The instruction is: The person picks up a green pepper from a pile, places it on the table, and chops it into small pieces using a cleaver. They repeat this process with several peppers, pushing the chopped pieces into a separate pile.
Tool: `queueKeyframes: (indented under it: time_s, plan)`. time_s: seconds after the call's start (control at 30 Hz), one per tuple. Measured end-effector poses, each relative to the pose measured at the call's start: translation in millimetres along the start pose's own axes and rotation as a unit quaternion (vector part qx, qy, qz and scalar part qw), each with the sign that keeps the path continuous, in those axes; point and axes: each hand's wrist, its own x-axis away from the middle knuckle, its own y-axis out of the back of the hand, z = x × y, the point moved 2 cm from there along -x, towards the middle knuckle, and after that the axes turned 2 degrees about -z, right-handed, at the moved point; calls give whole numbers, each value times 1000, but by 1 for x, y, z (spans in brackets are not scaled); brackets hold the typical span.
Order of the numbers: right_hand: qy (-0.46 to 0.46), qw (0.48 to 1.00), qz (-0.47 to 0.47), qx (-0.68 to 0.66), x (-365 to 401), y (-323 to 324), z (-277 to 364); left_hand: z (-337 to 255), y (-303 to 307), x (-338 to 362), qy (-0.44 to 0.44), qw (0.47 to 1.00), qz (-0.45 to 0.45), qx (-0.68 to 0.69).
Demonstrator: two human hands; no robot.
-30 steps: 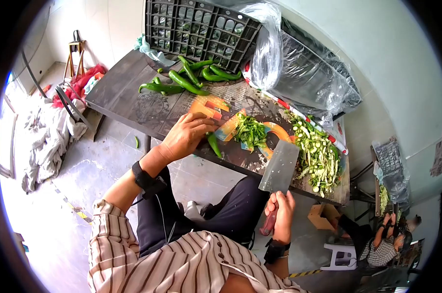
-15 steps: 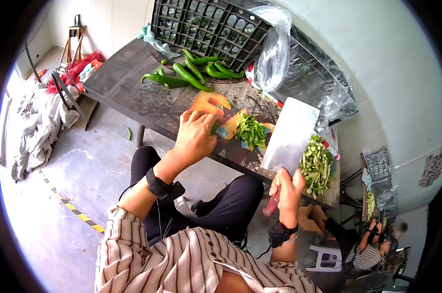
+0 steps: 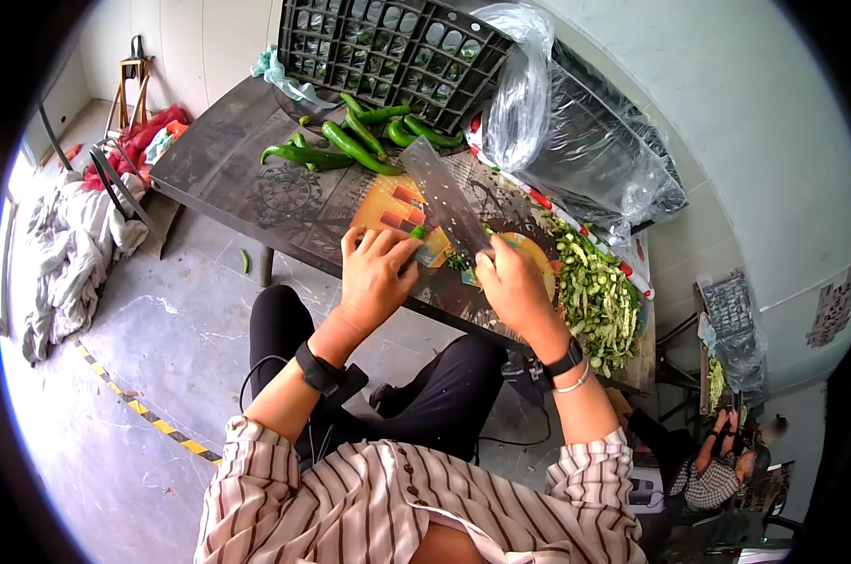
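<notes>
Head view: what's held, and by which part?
Right hand holds the cleaver at its handle end, handle hidden. Left hand holds a pepper, one end poking past the fingers, rest hidden.

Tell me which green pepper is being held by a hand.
The pepper under the left hand, with just its green end poking out at the fingertips. The other peppers lie loose in a group beside the black crate.
</notes>
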Motion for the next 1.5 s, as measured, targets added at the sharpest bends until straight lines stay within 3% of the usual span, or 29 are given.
queueKeyframes:
  time_s: [0.47, 1.0, 1.33, 1.4, 1.47, 1.5]
  plan:
    - [54, 996, 65, 28, -41, -22, 4, 7, 0, 2, 4, 1000, -6, 14]
    - [38, 971, 233, 37, -84, -4, 13, 8, 3, 0, 14, 1000, 7, 26]
    - [44, 993, 105, 42, -85, -52, -1, 4, 0, 3, -7, 999, 39, 20]
    - [-6, 998, 6, -63, -73, -47, -8, 5, 0, 2, 2, 1000, 16, 8]
    - [-39, 994, 1, -101, -61, -36, -19, 8, 3, 0, 5, 1000, 13, 11]
    - [-102, 976, -18, -194, -52, -27, -21, 9, 5, -2, 6, 1000, 10, -21]
